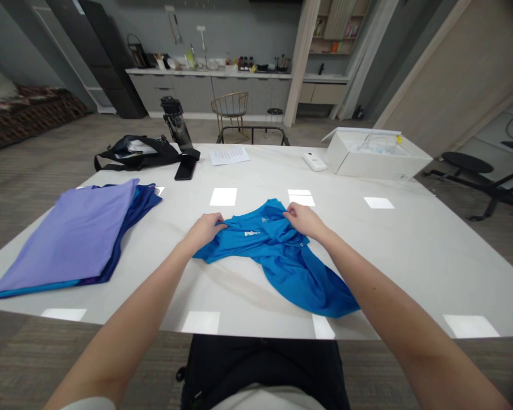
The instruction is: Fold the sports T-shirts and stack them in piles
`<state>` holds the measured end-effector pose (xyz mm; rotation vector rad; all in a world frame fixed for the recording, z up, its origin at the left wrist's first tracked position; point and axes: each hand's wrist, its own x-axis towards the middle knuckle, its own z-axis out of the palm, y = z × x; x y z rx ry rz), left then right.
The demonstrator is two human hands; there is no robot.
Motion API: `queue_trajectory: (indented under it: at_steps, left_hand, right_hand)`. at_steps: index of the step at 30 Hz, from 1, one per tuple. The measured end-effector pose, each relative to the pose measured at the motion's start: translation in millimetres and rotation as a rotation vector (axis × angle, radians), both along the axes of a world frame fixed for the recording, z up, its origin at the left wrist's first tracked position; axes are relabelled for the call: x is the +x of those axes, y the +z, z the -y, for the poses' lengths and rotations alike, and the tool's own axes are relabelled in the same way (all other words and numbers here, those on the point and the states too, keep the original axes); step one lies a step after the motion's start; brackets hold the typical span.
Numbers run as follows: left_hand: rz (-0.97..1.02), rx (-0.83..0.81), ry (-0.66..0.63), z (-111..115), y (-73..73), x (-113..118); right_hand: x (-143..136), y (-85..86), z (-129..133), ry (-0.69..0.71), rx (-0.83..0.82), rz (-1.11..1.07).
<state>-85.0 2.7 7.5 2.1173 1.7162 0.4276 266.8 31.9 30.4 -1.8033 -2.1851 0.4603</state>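
A bright blue T-shirt (248, 242) with small white print lies crumpled on the white table (410, 256) in front of me. My left hand (205, 230) pinches its upper left part between thumb and fingers. On the opposite side, my right hand (303, 219) grips the cloth near the collar. The lower part of the shirt trails toward the table's front edge, bunched below my right hand. To the left rests a stack of flat garments, with a lavender one (77, 228) on top and darker blue ones (139, 208) under it.
At the back left are a black bag (141, 154), a dark bottle (176, 122) and a phone (185, 169). A printed sheet (229, 155) lies at the far edge. Toward the back right are a white handheld device (314, 162) and an open white box (367, 162).
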Motion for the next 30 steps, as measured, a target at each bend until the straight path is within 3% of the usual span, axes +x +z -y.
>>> queue_trajectory:
  at_steps: [6, 8, 11, 13, 15, 18, 20, 22, 26, 30]
  left_hand:
    - [0.09, -0.011, 0.195, 5, 13.7, -45]
    - [0.038, -0.115, 0.177, 6, 14.7, -55]
    - [-0.081, -0.294, 0.105, 9, 15.6, -58]
    - [-0.132, -0.219, 0.157, 10, 17.8, -51]
    - [-0.139, -0.029, 0.207, 6, 20.8, -37]
    - [-0.154, 0.096, 0.154, -10, 22.4, -12]
    - [-0.229, 0.068, 0.134, -25, 20.4, 4]
    - [-0.327, -0.008, 0.119, -41, 17.2, 18]
    - [-0.435, -0.188, 0.029, -64, 14.0, 32]
    - [-0.439, -0.312, -0.063, -83, 12.8, 29]
  right_hand:
    - [115, -9.5, -3, -0.363, 0.086, -0.327]
    - [140, -18.8, -4, -0.468, 0.001, -0.285]
    - [158, -27.5, -4, -0.522, -0.189, -0.097]
    - [159, -26.0, -4, -0.592, -0.125, -0.004]
    - [151, -19.9, -7, -0.656, 0.088, 0.029]
    - [123, -11.6, -18, -0.495, 0.229, 0.007]
    - [99, -12.1, -30, -0.302, 0.168, -0.004]
    - [77, -17.4, -41, -0.194, 0.114, 0.015]
    - [55, -30.2, -58, -0.151, 0.043, 0.113]
    - [50, -34.2, -65, -0.127, 0.041, 0.25]
